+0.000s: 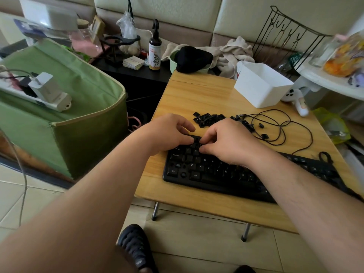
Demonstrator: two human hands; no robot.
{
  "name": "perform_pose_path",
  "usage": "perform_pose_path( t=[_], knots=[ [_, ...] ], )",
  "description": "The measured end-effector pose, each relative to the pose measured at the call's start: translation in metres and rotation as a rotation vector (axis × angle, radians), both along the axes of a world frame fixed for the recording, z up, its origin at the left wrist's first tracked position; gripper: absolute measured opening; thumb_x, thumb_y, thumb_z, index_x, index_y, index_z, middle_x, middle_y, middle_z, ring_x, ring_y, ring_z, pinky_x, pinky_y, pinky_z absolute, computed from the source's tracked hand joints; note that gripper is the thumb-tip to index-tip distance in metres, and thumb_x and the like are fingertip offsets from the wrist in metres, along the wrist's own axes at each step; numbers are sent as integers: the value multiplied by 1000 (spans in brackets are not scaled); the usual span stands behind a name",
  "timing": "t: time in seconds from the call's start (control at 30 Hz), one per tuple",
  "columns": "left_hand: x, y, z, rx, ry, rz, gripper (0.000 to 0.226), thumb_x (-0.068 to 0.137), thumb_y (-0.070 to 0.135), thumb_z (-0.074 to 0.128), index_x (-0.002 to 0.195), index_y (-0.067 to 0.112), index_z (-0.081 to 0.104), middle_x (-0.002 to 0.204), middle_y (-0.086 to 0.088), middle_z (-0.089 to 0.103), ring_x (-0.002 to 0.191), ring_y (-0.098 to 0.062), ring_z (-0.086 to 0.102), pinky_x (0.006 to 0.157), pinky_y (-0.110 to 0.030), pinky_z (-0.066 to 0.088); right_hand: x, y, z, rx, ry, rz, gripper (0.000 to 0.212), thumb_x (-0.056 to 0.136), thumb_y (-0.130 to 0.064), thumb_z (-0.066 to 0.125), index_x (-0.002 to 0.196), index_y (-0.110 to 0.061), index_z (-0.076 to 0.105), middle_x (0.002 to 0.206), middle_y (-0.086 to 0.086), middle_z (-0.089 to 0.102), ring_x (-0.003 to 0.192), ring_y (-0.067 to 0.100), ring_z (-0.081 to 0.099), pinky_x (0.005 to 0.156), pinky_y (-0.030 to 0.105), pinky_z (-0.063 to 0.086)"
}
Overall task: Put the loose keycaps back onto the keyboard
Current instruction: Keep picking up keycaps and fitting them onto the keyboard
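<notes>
A black keyboard (pixel 212 172) lies on a small wooden table (pixel 197 95), with several empty key sockets at its left end. Both hands meet over its top-left corner. My left hand (pixel 167 133) and my right hand (pixel 226 140) have curled fingers and together pinch a black keycap (pixel 196 139) right above the number row. A heap of loose black keycaps (pixel 210 119) lies on the table just behind the hands. A few more keycaps (pixel 264 135) are scattered to the right, among the loops of the black cable (pixel 283 123).
A white plastic box (pixel 262 85) stands at the table's back right. Beside it lies a white game controller (pixel 295 99). A green fabric bin (pixel 65 107) stands left of the table. A spray bottle (pixel 155 52) and clutter sit behind. My black sandal (pixel 136 247) is on the tiled floor.
</notes>
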State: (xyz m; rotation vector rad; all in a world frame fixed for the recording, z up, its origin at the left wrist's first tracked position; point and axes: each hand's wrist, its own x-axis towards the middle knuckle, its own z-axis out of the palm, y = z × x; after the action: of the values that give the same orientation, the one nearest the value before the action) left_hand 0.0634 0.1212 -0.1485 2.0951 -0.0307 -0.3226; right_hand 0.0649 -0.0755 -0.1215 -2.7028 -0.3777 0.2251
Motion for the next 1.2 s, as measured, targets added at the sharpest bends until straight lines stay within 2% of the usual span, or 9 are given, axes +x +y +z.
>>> perform_pose_path(
  t=[0.23, 0.4, 0.57, 0.83, 0.93, 1.07, 1.13, 1.2],
  knots=[
    [1, 0, -1, -11, 5, 8, 30, 89, 24, 82, 116, 33, 73, 108, 11, 69, 102, -8, 66, 94, -30, 54, -1, -6, -2, 42, -22, 7, 11, 83, -37, 85, 92, -33, 79, 77, -17, 71, 72, -6, 63, 61, 14, 41],
    [1, -1, 0, -4, 5, 4, 31, 89, 23, 82, 117, 33, 72, 107, 11, 69, 103, -8, 65, 93, -30, 53, -2, -2, 2, 2, -30, 34, 8, 83, -35, 85, 89, -32, 80, 82, -20, 69, 78, -7, 60, 65, 11, 41],
    [0, -1, 2, -13, 18, 3, 32, 89, 21, 81, 118, 31, 72, 105, 11, 70, 102, -8, 66, 92, -29, 52, 1, 2, 8, -83, -11, 75, 4, 84, -33, 84, 86, -32, 81, 78, -23, 66, 75, -10, 56, 60, 8, 35],
    [0, -1, 1, 4, 3, 1, 32, 89, 22, 81, 119, 30, 72, 106, 10, 70, 101, -8, 66, 90, -28, 53, 3, 14, 6, -104, -2, 7, 11, 83, -30, 84, 74, -33, 77, 86, -18, 67, 82, 2, 58, 61, 17, 39],
    [0, -1, 1, -5, 0, -2, 33, 90, 21, 81, 120, 28, 71, 107, 9, 70, 101, -8, 65, 84, -23, 51, 1, 11, 8, -130, -3, 42, 6, 88, -30, 79, 83, -33, 79, 89, -16, 68, 88, 8, 61, 71, 23, 45],
    [0, -1, 1, -4, 2, -4, 33, 89, 21, 81, 119, 29, 72, 106, 10, 69, 100, -8, 65, 88, -27, 53, -8, 10, 6, -167, -44, 51, 4, 91, -34, 75, 91, -33, 79, 98, -11, 70, 100, 16, 63, 91, 39, 55],
    [0, -2, 1, -1, -2, -3, 32, 89, 21, 81, 118, 30, 72, 106, 10, 69, 101, -9, 66, 92, -30, 53, -11, 14, 7, -198, -74, 53, 6, 91, -33, 72, 92, -33, 77, 99, -9, 69, 106, 20, 61, 97, 46, 52],
    [0, -2, 0, 8, -6, -3, 31, 89, 21, 81, 117, 30, 72, 106, 9, 70, 101, -10, 66, 95, -33, 54, -13, 19, 9, -266, -102, 75, 9, 92, -29, 68, 93, -32, 76, 98, -8, 67, 108, 23, 59, 100, 47, 47]
  ],
)
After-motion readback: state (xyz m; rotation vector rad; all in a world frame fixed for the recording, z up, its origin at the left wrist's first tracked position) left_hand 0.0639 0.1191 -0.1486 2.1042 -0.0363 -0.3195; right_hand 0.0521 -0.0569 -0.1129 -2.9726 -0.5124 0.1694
